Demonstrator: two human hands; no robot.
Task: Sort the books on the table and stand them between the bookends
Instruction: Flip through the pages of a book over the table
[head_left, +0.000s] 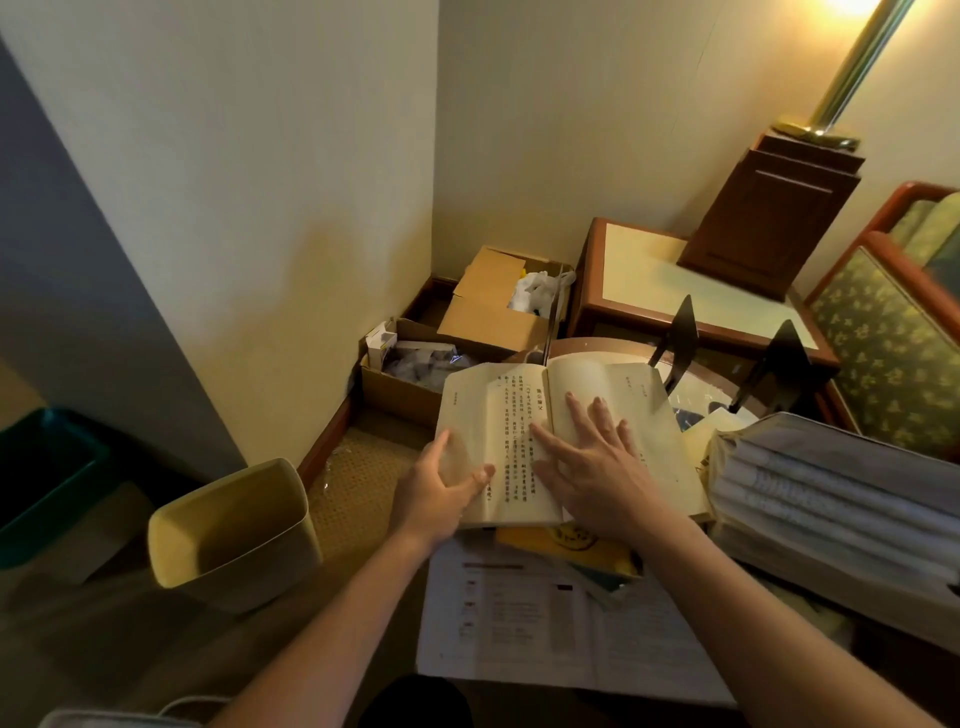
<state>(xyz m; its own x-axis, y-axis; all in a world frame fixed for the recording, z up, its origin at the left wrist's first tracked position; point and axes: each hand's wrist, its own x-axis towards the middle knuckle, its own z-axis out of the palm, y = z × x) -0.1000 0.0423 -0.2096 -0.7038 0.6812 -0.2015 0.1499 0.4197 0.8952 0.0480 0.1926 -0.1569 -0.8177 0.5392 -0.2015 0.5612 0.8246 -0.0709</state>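
An open book (498, 415) with yellowed pages and vertical print lies spread in front of me. My left hand (441, 483) grips its left page edge, thumb on top. My right hand (592, 457) lies flat on the right page, fingers spread. Two black bookends (680, 332) (779, 364) stand upright on the round table behind the book, with nothing between them. A yellow book (582, 545) lies under the open one. A thick stack of white books (841, 499) sits at the right. A large open booklet (545, 618) lies nearest me.
A beige waste bin (234, 535) stands on the floor at the left, a dark green bin (47, 467) further left. Cardboard boxes (488, 306) fill the corner. A side table (675, 286) with a lamp base and an upholstered chair (893, 343) lie beyond.
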